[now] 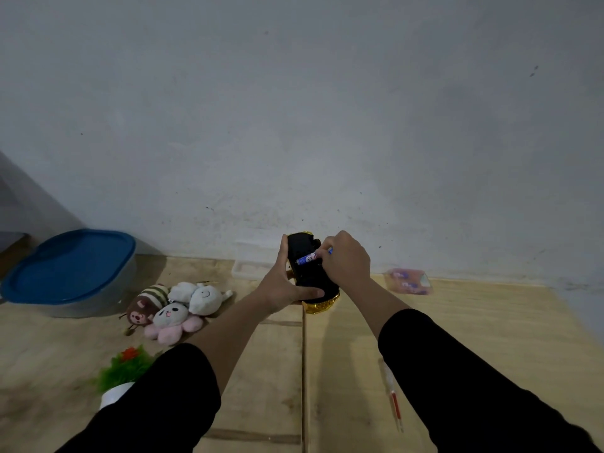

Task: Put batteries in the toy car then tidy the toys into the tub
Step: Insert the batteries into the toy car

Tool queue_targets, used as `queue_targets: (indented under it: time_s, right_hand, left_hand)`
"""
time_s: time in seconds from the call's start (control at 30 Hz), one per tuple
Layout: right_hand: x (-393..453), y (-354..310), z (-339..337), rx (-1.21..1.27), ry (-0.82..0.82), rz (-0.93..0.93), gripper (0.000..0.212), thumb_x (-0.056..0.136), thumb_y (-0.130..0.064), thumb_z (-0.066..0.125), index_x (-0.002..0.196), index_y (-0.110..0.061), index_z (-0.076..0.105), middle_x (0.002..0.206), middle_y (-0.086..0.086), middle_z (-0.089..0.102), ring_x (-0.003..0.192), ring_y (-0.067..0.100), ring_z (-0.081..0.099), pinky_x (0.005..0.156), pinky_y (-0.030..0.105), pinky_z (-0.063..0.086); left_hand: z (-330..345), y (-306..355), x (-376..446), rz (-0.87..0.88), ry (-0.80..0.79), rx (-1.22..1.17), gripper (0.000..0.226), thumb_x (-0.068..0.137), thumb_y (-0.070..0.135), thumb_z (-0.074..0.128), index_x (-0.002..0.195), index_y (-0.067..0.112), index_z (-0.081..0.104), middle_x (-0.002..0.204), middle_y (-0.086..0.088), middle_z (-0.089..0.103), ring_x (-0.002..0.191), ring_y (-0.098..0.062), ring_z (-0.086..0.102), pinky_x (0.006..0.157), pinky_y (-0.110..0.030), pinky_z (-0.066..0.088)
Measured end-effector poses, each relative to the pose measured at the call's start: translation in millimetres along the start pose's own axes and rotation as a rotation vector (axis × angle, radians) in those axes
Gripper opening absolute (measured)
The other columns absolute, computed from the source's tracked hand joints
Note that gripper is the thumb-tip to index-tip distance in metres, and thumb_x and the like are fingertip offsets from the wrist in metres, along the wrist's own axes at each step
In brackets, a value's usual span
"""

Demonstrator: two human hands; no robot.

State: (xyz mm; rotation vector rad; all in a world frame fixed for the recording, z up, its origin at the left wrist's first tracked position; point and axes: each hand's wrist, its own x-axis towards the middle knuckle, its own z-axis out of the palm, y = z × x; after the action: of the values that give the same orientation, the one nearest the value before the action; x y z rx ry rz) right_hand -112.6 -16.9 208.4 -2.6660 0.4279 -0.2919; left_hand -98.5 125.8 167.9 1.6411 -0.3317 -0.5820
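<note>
Basically, the toy car point(312, 276) sat belly-up, black underside facing the camera, gold body showing at its near end, held off the wooden floor point(457, 322) close to the wall. The left hand point(287, 282) gripped it from the left, thumb laid across the near end, fingers up the left flank. The right hand point(344, 259) pinched a blue-and-white battery point(309, 258) directly over the underside. The battery's long axis ran left-right and slightly tilted, across the car's near-far axis; the free end pointed left toward the left hand's fingers. Whether it had touched the compartment couldn't be told. Judgement: seating needed the battery pushed down and in, with the car kept steady. The tub point(70, 273) stood far left with its blue lid on, contents hidden. Three plush toys point(173, 305) lay in a heap on the floor between tub and car, none inside. A clear pink packet point(408, 282) lay right of the car by the wall, contents blurred.
</note>
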Motion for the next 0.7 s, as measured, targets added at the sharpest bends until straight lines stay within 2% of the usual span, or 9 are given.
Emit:
queue_targets:
  time_s: [0.1, 0.2, 0.3, 0.37, 0.43, 0.5, 0.57, 0.6, 0.7]
  right_hand:
    - [2.3, 2.9, -0.6, 0.026, -0.035, 0.002, 0.016, 0.092, -0.028, 0.057, 0.096, -0.019, 0.069, 0.109, 0.005, 0.054, 0.094, 0.022, 0.057, 0.069, 0.028, 0.036]
    - [6.5, 5.8, -0.1, 0.113, -0.06, 0.044, 0.013, 0.088, -0.029, 0.062, 0.1, -0.023, 0.064, 0.11, 0.007, 0.054, 0.091, 0.021, 0.055, 0.069, 0.027, 0.037]
    - [9.5, 9.8, -0.6, 0.192, -0.135, 0.056, 0.043, 0.086, -0.027, 0.065, 0.126, -0.029, 0.05, 0.116, 0.008, 0.057, 0.097, 0.021, 0.055, 0.075, 0.027, 0.041]
    - [9.7, 11.8, -4.1, 0.302, -0.201, 0.089, 0.061, 0.086, -0.023, 0.066, 0.139, -0.031, 0.038, 0.126, 0.009, 0.054, 0.109, 0.025, 0.053, 0.083, 0.033, 0.047]
    - [8.5, 13.1, -7.6, 0.469, -0.303, 0.164, 0.069, 0.087, -0.015, 0.065, 0.144, -0.033, 0.032, 0.132, 0.011, 0.047, 0.114, 0.03, 0.05, 0.079, 0.044, 0.053]
    - [7.2, 14.2, -8.0, 0.497, -0.346, 0.205, 0.069, 0.088, -0.011, 0.063, 0.145, -0.034, 0.031, 0.134, 0.012, 0.045, 0.111, 0.03, 0.051, 0.071, 0.043, 0.054]
    - [8.0, 15.7, -3.6, 0.347, -0.283, 0.144, 0.064, 0.089, -0.018, 0.062, 0.144, -0.031, 0.033, 0.129, 0.01, 0.051, 0.103, 0.024, 0.052, 0.069, 0.035, 0.051]
    - [8.4, 15.8, -0.8, 0.244, -0.224, 0.089, 0.06, 0.089, -0.023, 0.061, 0.143, -0.029, 0.035, 0.125, 0.01, 0.055, 0.102, 0.023, 0.053, 0.074, 0.033, 0.049]
    - [10.2, 11.3, 7.7, 0.175, -0.077, 0.003, 0.042, 0.091, -0.032, 0.055, 0.131, -0.02, 0.049, 0.121, 0.011, 0.058, 0.111, 0.026, 0.054, 0.089, 0.033, 0.043]
  left_hand:
    - [-1.8, -0.5, 0.1, -0.005, -0.022, 0.016, 0.132, 0.068, 0.004, 0.084, 0.144, 0.049, -0.014, 0.131, 0.018, 0.038, 0.125, -0.016, 0.044, 0.086, -0.038, 0.056]
    - [-2.5, -1.9, -0.7, 0.007, -0.04, 0.018, 0.128, 0.071, 0.001, 0.08, 0.145, 0.047, -0.014, 0.122, 0.029, 0.036, 0.124, -0.011, 0.039, 0.082, -0.032, 0.057]
    - [-3.6, -4.5, -0.5, 0.026, -0.051, 0.031, 0.127, 0.071, 0.003, 0.081, 0.146, 0.048, -0.012, 0.132, 0.025, 0.035, 0.129, -0.014, 0.038, 0.083, -0.032, 0.057]
    - [-4.3, -5.1, -0.5, 0.032, -0.061, 0.044, 0.127, 0.07, 0.005, 0.082, 0.146, 0.048, -0.011, 0.14, 0.019, 0.033, 0.133, -0.017, 0.036, 0.086, -0.033, 0.056]
    - [-3.9, -5.5, -0.4, 0.041, -0.084, 0.057, 0.127, 0.071, 0.005, 0.082, 0.145, 0.05, -0.011, 0.143, 0.018, 0.032, 0.136, -0.018, 0.036, 0.089, -0.033, 0.055]
    - [-2.1, -5.5, -0.9, 0.036, -0.104, 0.056, 0.126, 0.071, 0.003, 0.081, 0.145, 0.05, -0.009, 0.142, 0.019, 0.033, 0.135, -0.017, 0.036, 0.086, -0.031, 0.056]
    - [-0.3, -4.6, -1.0, 0.017, -0.102, 0.038, 0.123, 0.072, 0.001, 0.08, 0.144, 0.051, -0.007, 0.132, 0.025, 0.037, 0.129, -0.014, 0.04, 0.078, -0.03, 0.058]
    - [-0.1, -4.5, -0.6, 0.001, -0.094, 0.027, 0.123, 0.072, 0.001, 0.08, 0.145, 0.051, -0.007, 0.128, 0.027, 0.038, 0.126, -0.014, 0.042, 0.078, -0.031, 0.058]
    - [0.7, -2.6, 2.2, -0.056, -0.102, -0.007, 0.127, 0.069, 0.004, 0.082, 0.145, 0.051, -0.008, 0.13, 0.015, 0.04, 0.127, -0.021, 0.045, 0.082, -0.038, 0.058]
